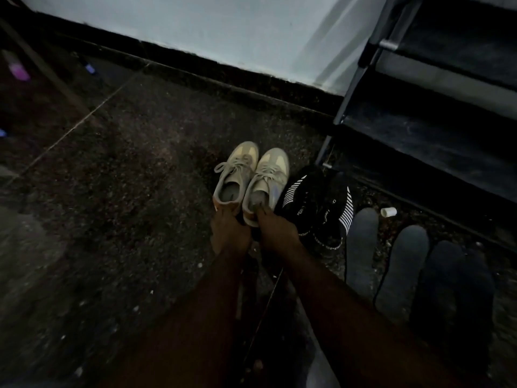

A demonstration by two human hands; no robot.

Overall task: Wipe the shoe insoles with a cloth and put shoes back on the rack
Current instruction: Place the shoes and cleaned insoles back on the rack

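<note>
Two beige lace-up sneakers stand side by side on the dark floor, toes pointing at the wall. My left hand grips the heel of the left sneaker. My right hand holds the heel of the right sneaker, with a finger inside its opening. A pair of black shoes with white stripes lies just to the right. Three dark insoles lie flat on the floor further right. The shoe rack stands at the upper right, its dark shelves looking bare. I see no cloth.
A small white cap or cup lies on the floor near the rack's base. A pale wall with a dark skirting runs behind the shoes. Purple objects sit at the far left. The scene is dim.
</note>
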